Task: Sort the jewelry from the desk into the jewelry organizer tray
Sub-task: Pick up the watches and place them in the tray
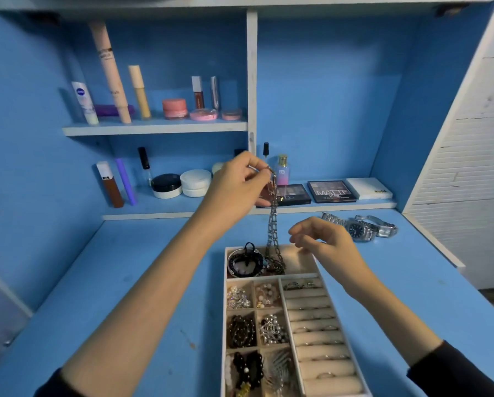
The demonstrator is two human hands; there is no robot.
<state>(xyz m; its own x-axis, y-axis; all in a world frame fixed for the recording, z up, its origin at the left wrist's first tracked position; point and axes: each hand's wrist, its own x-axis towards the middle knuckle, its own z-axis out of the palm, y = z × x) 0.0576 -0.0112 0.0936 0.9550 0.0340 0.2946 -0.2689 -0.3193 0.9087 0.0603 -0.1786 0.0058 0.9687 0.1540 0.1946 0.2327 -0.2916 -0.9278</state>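
Observation:
A white jewelry organizer tray (pixel 319 275) lies on the blue desk, its small compartments holding beads, bracelets and rings. My left hand (pixel 237 187) is raised above the tray's far end, pinching the top of a metal chain necklace (pixel 272 224). The chain hangs straight down, and its lower end is coiled in the tray's wide far compartment next to a black bracelet (pixel 245 262). My right hand (pixel 323 239) hovers over the tray's far right corner, fingers loosely curled and holding nothing. Two silver wristwatches (pixel 361 228) lie on the desk behind the right hand.
A low ledge behind the desk carries eyeshadow palettes (pixel 331 191), a white box (pixel 369 188), a perfume bottle (pixel 282 169), cream jars (pixel 195 183) and tubes. A higher shelf (pixel 154 128) holds more cosmetics. A white panel (pixel 469 167) borders the desk on the right.

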